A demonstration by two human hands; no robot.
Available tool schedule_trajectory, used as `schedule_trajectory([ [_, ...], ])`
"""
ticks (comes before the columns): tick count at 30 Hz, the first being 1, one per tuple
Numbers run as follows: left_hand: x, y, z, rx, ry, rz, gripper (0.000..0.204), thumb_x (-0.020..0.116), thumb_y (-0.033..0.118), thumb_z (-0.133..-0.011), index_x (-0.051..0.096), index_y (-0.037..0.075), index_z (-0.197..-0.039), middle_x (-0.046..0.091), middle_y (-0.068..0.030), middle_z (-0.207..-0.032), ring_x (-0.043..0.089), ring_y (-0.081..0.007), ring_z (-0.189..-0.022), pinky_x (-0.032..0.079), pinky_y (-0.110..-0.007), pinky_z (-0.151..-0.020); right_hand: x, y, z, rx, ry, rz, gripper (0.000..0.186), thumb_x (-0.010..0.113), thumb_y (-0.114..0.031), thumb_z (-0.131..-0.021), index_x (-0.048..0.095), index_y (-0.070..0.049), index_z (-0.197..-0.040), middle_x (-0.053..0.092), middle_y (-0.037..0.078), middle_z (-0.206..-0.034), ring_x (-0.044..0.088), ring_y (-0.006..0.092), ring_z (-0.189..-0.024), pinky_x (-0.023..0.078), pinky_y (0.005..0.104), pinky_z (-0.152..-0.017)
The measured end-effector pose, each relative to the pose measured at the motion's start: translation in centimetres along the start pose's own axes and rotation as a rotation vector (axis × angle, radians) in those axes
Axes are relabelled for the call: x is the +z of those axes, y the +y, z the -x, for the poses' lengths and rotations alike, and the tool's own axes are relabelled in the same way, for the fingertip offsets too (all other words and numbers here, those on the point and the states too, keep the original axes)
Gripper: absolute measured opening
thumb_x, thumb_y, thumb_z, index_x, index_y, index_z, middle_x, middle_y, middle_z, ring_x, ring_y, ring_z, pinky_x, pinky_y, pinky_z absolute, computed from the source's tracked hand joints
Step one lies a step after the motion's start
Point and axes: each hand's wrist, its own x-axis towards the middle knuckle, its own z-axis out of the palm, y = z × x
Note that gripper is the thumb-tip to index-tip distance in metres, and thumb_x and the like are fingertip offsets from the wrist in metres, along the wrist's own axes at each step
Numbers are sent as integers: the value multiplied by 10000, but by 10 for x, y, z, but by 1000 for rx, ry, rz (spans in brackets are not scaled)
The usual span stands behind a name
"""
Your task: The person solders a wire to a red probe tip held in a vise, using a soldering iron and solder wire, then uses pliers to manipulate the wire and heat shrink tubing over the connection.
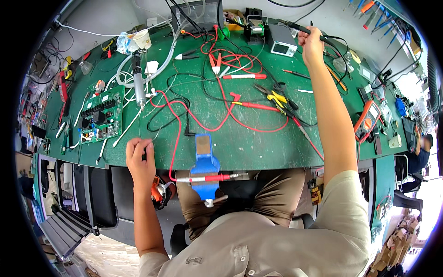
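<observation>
At lower centre, a red probe (213, 177) lies across a blue vise (205, 162) at the green surface's (258, 152) edge. Left of centre, the left hand (140, 161) curls its fingers; I can't make out whether they pinch anything. Yellow-black pliers (278, 97) lie right of centre. At upper right, the right hand (313, 44) wraps its fingers around a black-handled iron (297, 27), near a grey box (282, 39).

1. Slim black corded tool (301, 29), slanted, gripped in the person's right hand (312, 44).
2. Red-and-silver pen-shaped test probe (214, 177), lying crosswise at the blue metal vise (205, 165), metal tip pointing right.
</observation>
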Motion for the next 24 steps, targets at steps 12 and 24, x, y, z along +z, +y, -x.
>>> schedule_trajectory([
  [12, -6, 6, 0, -113, -12, -88, 98, 683, -29, -839, 677, 2, -932, 571, -115, -893, 579, -251, -775, 472, -337, -670, 65, 103, -133, -5, 24, 251, 245, 651, -242, -886, 677, -11, -964, 711, 86, -801, 651, 125, -687, 530, 279, -695],
  [24, -4, 7, 0, -155, 10, -135, 134, 704, -38, -820, 689, 19, -941, 575, -105, -882, 580, -241, -762, 475, -324, -675, 85, 160, -174, 185, -102, 258, 597, 485, -503, -951, 638, 30, -1174, 712, 173, -1123, 641, 172, -975, 445, 313, -946],
])
